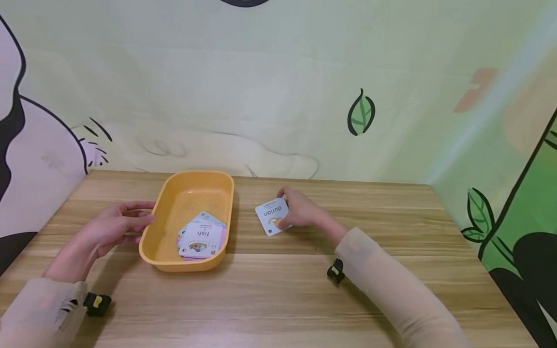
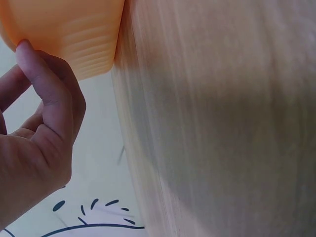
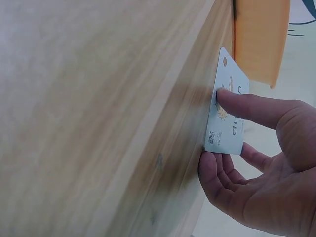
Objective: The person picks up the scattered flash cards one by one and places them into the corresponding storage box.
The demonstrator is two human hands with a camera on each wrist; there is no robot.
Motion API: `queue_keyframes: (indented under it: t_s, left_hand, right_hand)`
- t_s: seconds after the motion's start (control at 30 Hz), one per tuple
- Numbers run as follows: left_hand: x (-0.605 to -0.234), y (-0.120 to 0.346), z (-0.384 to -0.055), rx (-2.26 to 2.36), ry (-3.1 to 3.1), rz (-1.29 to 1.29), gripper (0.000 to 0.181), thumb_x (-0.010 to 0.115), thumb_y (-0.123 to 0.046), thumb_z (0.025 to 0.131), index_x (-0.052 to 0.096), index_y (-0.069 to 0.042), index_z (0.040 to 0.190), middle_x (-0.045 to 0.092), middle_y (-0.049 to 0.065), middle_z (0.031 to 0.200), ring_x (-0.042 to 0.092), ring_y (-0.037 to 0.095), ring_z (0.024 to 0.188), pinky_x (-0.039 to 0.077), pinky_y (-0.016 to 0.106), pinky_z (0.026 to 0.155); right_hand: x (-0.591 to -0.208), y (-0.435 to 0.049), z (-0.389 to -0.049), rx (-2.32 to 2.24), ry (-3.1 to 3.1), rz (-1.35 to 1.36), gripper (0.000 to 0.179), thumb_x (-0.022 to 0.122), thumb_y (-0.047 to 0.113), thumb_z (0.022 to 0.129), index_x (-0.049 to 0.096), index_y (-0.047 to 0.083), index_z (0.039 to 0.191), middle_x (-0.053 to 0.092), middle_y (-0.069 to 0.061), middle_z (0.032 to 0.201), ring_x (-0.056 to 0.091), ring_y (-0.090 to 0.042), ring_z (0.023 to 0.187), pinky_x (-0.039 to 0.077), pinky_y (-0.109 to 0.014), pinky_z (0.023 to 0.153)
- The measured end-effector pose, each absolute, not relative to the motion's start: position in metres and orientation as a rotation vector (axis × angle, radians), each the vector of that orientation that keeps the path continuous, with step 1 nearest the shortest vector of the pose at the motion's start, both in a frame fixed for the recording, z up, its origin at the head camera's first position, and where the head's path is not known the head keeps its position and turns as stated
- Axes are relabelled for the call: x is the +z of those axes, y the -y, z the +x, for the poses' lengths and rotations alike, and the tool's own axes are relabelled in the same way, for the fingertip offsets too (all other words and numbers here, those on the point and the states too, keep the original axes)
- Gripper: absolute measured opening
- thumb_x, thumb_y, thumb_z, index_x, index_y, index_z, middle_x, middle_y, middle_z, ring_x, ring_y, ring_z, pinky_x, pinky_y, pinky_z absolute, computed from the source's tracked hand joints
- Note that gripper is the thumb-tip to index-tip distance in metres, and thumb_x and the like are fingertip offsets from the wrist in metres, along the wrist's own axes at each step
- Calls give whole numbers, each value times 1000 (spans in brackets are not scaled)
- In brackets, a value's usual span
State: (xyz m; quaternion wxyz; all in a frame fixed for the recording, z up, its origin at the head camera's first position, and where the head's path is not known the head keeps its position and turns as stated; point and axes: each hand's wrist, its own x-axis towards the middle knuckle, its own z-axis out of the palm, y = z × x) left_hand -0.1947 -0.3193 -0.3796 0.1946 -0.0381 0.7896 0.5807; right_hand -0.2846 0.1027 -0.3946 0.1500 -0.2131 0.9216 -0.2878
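My right hand (image 1: 304, 209) pinches a white picture card (image 1: 271, 212) printed "durian" to the right of the yellow tray (image 1: 171, 217). In the right wrist view, the thumb lies across the face of the card (image 3: 223, 132), and the other fingers are at its edge. At the tray's left side is my left hand (image 1: 114, 227), fingers loosely bent. A fingertip touches the tray wall (image 2: 94, 42) in the left wrist view. Several cards lie overlapping in the near part of the tray, a "fish" card (image 1: 202, 236) on top.
The wooden table (image 1: 278, 299) meets a pale printed wall sheet (image 1: 278, 96) at its back edge. Another printed panel (image 1: 522, 203) with green leaves stands along the right side. Small black devices are strapped at both wrists.
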Motion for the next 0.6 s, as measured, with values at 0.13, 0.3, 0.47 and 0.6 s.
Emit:
queue_keyframes:
  t_s: [0.13,0.3,0.47,0.6]
  left_hand:
    - [-380,319,-194,1631,-2211,-109,69,59,-19,106,22,9,157,64,5,118,68,16,90,60,33,77]
    - [-380,319,-195,1637,-2208,-108,69,59,-19,106,22,9,157,64,4,118,68,16,90,60,33,77]
    - [-381,319,-195,1640,-2205,-105,68,59,-18,106,22,9,157,64,5,118,68,16,90,60,33,77]
    - [-380,319,-195,1633,-2207,-110,68,58,-18,107,22,9,157,64,5,119,68,16,90,60,33,77]
  right_hand:
    - [-394,-104,-283,-899,-2616,-601,71,86,-3,74,47,1,133,63,-13,102,60,-23,90,49,-30,77]
    - [-391,-108,-281,-954,-2593,-570,61,78,-8,79,49,3,131,58,-12,96,55,-22,83,46,-26,65]
    - [-389,-111,-279,-1044,-2537,-506,54,69,-14,82,51,4,130,57,-14,101,55,-24,86,48,-26,65]
    - [-388,-113,-279,-1152,-2454,-435,52,60,-17,84,52,5,131,54,-16,104,56,-24,85,47,-25,60]
